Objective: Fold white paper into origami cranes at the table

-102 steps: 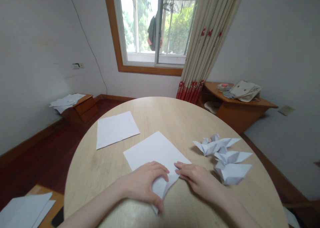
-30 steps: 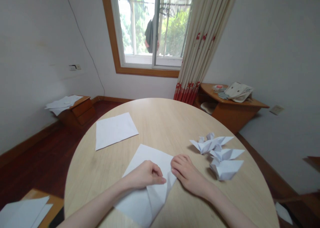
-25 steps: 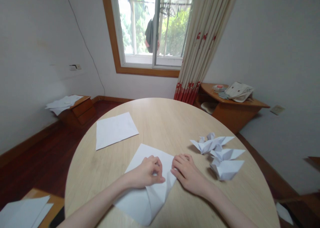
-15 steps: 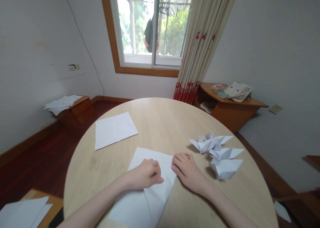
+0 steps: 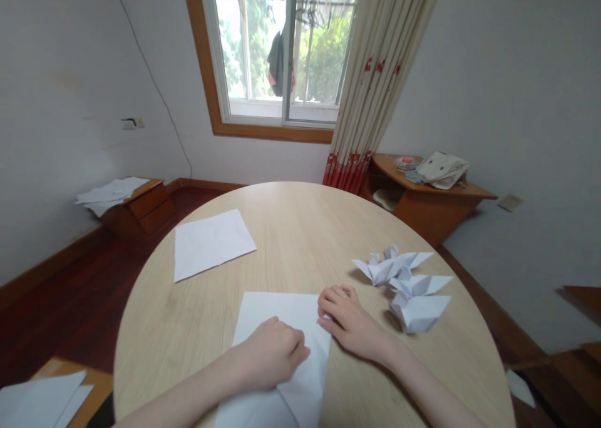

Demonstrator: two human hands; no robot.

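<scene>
Head view: folded paper birds (image 5: 399, 266) crowd the right of your round wooden surface (image 5: 300, 218), with a flat white sheet (image 5: 211, 243) farther off, neither in your way. Your folded sheet (image 5: 282, 309) lies under your curled left hand (image 5: 267, 356), its grip unclear; your half-open right hand (image 5: 347, 323) touches the sheet's edge.

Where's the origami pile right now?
In the head view, the origami pile sits on the right side of the round wooden table, just beyond the right hand.

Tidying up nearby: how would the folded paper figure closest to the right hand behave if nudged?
Probably skids or tips: the folded paper figure looks light, perched on narrow creases on the wooden table. Its crisp folds would likely crush under firm pressure.
</scene>
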